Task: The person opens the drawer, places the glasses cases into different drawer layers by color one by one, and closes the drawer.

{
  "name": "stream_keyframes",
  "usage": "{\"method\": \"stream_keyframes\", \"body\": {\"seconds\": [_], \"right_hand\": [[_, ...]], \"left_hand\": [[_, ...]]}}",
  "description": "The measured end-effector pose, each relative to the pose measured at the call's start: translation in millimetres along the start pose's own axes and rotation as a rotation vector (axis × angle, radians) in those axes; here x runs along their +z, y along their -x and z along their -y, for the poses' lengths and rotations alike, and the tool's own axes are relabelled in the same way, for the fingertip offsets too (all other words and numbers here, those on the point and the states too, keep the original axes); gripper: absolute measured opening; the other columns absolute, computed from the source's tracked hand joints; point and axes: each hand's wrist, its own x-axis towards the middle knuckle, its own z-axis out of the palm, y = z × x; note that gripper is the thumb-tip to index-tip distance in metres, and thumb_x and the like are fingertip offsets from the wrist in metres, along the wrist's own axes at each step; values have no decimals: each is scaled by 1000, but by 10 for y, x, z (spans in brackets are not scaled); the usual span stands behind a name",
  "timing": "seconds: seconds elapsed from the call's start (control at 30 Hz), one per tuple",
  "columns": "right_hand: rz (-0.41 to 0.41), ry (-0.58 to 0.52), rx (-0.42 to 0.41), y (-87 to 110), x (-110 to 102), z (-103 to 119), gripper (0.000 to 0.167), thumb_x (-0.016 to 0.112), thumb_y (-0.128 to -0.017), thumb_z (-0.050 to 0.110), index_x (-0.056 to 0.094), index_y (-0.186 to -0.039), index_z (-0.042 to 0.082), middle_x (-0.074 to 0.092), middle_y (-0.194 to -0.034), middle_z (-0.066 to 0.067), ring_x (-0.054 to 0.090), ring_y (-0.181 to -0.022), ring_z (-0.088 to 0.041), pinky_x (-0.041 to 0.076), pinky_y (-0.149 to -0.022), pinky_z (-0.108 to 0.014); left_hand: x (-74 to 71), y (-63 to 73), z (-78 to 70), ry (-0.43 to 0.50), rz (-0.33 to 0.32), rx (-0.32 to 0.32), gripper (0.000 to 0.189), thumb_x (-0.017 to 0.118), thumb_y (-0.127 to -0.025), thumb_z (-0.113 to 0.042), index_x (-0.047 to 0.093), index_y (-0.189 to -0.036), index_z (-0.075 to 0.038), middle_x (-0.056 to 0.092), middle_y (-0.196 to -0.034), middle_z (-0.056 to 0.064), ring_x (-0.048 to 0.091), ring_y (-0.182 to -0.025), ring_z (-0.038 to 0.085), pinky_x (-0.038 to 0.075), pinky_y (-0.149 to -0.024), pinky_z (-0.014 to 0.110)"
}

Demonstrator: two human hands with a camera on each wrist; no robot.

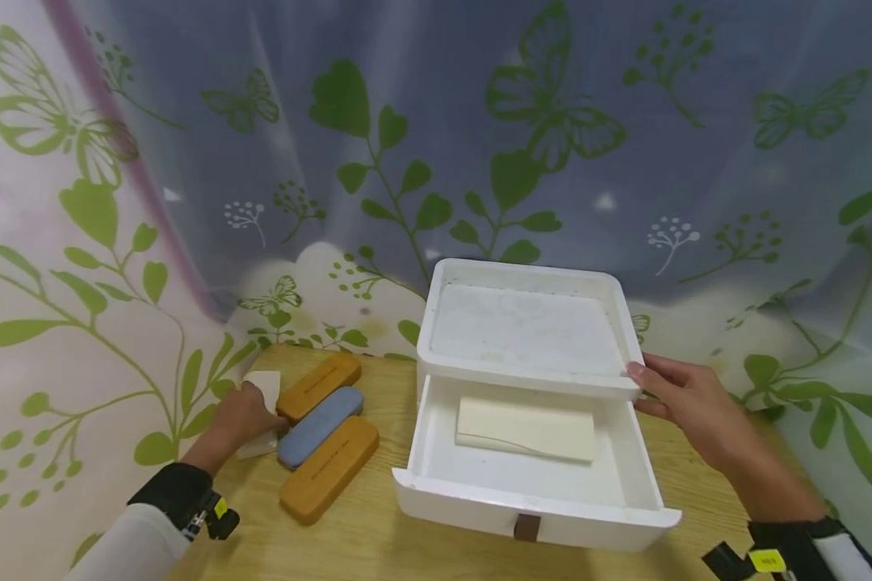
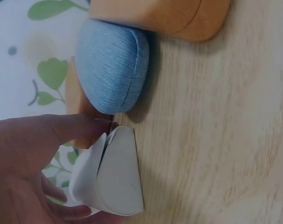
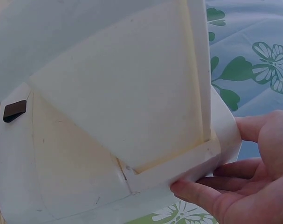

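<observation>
My left hand [image 1: 243, 415] holds a white glasses case [image 2: 122, 172] with triangular ends, thumb on one side and fingers round the other. The case is close to the tabletop and partly hidden by the hand in the head view. Just right of it lie two orange-brown glasses cases [image 1: 327, 476] with a blue fabric one [image 1: 322, 426] between them. A white drawer box [image 1: 523, 375] stands with its drawer [image 1: 494, 488] pulled out. In the drawer lies a cream folding case [image 1: 525, 432]. My right hand [image 1: 698, 407] grips the box's right side, thumb at the top rim.
Everything stands on a light wooden table [image 1: 363, 549]. The box has a shallow tray top [image 1: 523, 323] and a brown pull tab [image 1: 527, 528] on the drawer front. Patterned cloth [image 1: 436, 161] with leaves and butterflies hangs behind and along both sides.
</observation>
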Motion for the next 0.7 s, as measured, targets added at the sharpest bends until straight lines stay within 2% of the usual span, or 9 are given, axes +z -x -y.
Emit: {"method": "stream_keyframes", "body": {"seconds": [0.1,0.17,0.2,0.37,0.53,0.7], "right_hand": [[-3,6,8,4,1,4,76,52,-108,43,26,-161,-5,35,-163,-31,60,-107,15,60,-92,-24],[-4,8,10,7,-2,7,76,52,-108,43,26,-161,-5,35,-162,-31,60,-108,13,60,-93,-24],[-5,9,11,9,-3,9,76,52,-108,43,26,-161,-5,36,-162,-31,61,-108,13,60,-93,-25],[-9,9,12,15,3,14,76,53,-108,43,27,-161,-5,37,-161,-31,62,-109,10,60,-94,-28],[-7,21,16,19,5,22,76,53,-108,44,27,-161,-5,37,-161,-31,63,-111,8,60,-95,-30],[-10,22,18,22,-3,23,77,53,-108,45,27,-161,-4,36,-162,-30,62,-112,8,60,-95,-29]], "left_hand": [[52,-23,52,32,-16,-17,48,86,-77,-32,47,-67,-5,34,-60,2,39,-53,17,32,-50,30],[80,-28,82,60,-26,-30,54,86,-76,-30,37,-58,-16,24,-59,-5,29,-52,13,26,-50,28],[91,-30,93,67,-33,-35,56,86,-75,-30,34,-57,-18,21,-58,-6,26,-52,12,25,-50,27],[89,-2,128,64,-50,-46,54,84,-76,-29,34,-58,-17,21,-60,-7,26,-55,12,25,-51,28],[66,21,133,71,-76,-43,48,82,-70,-22,35,-57,-17,21,-60,-6,25,-56,13,24,-51,29],[30,48,142,60,-104,-29,49,83,-71,-26,39,-52,-18,24,-54,-7,28,-51,13,23,-48,28]]}}
